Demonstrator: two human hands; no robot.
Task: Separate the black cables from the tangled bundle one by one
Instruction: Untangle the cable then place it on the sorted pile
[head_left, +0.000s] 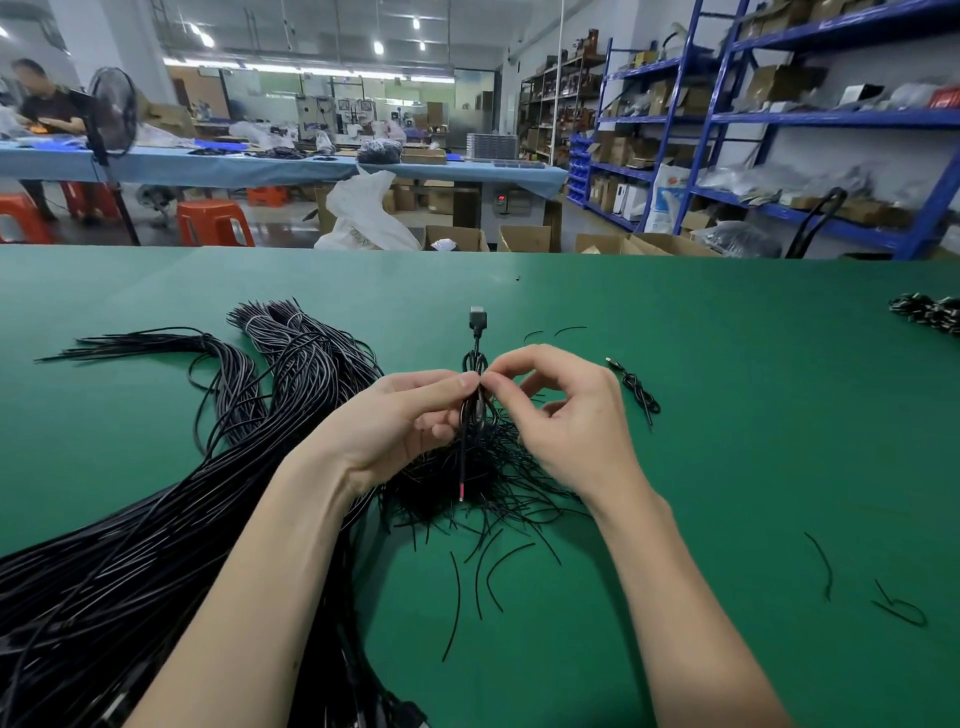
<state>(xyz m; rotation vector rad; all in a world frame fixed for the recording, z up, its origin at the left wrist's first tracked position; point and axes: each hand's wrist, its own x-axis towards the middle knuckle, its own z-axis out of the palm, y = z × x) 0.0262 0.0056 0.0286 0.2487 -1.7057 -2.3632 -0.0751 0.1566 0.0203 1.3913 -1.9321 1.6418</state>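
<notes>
Two hands meet over the green surface (727, 415), both working one folded black cable (475, 410). Left hand (400, 421) has its grip closed round the cable's middle, thumb and forefinger pinching it; right hand (566, 415) pinches the same cable at the top with thumb and forefinger, other fingers loosely curled. Cable's long axis runs near upright in view, away from the person: USB plug (478, 318) at the far end, red-tipped bare end (461, 491) hanging toward the person, over the small tangled bundle (467, 483) just below the hands. Large mass of long cables (156, 519) lies left, touching the left forearm. One separated cable (641, 392) sits right, near the right hand. Likely next: pull free and set aside to the right; right hand is nearer that spot.
</notes>
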